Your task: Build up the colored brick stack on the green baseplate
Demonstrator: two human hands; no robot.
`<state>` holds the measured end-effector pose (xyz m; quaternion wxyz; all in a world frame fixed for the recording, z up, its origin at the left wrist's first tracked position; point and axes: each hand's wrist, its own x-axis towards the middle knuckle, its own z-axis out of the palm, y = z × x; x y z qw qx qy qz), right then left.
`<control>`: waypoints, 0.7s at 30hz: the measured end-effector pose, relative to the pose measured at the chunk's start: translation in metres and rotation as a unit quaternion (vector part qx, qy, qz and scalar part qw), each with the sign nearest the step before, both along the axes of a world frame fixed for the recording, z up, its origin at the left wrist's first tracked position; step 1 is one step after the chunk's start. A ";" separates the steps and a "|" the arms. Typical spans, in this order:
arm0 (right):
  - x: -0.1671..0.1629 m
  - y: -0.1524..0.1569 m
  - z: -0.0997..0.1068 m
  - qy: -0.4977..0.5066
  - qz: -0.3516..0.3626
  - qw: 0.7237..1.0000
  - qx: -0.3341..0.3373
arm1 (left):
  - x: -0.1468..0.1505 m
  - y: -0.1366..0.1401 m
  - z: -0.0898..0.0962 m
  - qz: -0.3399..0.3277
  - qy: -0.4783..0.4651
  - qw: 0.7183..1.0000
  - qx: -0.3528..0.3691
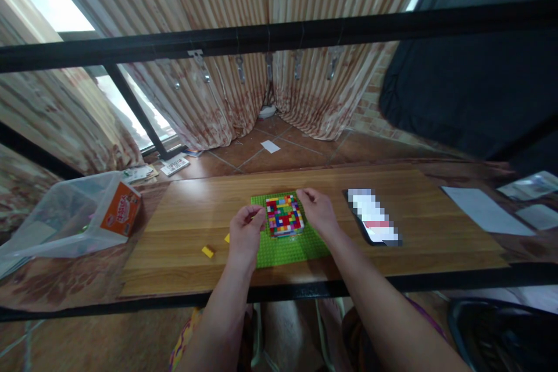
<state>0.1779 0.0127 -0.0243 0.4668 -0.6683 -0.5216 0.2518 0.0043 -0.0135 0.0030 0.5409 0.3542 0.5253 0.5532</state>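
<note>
A squarish build of many-coloured toy bricks stands on a green studded baseplate in the middle of the table. Just left of the build is my left hand, thumb and fingers pinched together. A speck of yellow shows at its fingertips, too small to name. My right hand reaches over the plate's right side, its fingers curled closed by the build's far right corner. Whatever it may hold is hidden. A loose yellow brick lies on the wood, and another yellow brick peeks out beside my left wrist.
A phone with a blurred screen lies right of the baseplate on the wooden table. Farther right is a white sheet. At the left stands a translucent plastic bin with an orange label. A dark rail crosses beyond the table.
</note>
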 end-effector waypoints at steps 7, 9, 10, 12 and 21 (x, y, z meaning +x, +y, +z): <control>-0.012 0.008 -0.014 0.132 0.035 0.991 -0.002 | 0.000 0.000 -0.001 -0.007 -0.001 1.000 -0.001; -0.014 0.009 -0.016 0.153 0.044 0.987 -0.004 | 0.000 0.000 -0.001 -0.006 0.000 1.000 0.001; -0.014 0.009 -0.017 0.158 0.047 0.986 -0.003 | 0.000 0.000 0.000 -0.007 0.000 1.000 0.001; -0.014 0.009 -0.017 0.164 0.048 0.985 -0.004 | 0.000 -0.001 0.000 -0.010 -0.001 1.000 0.000; -0.011 0.010 -0.016 0.198 0.057 0.979 -0.006 | 0.004 -0.003 -0.002 -0.017 -0.014 1.000 0.006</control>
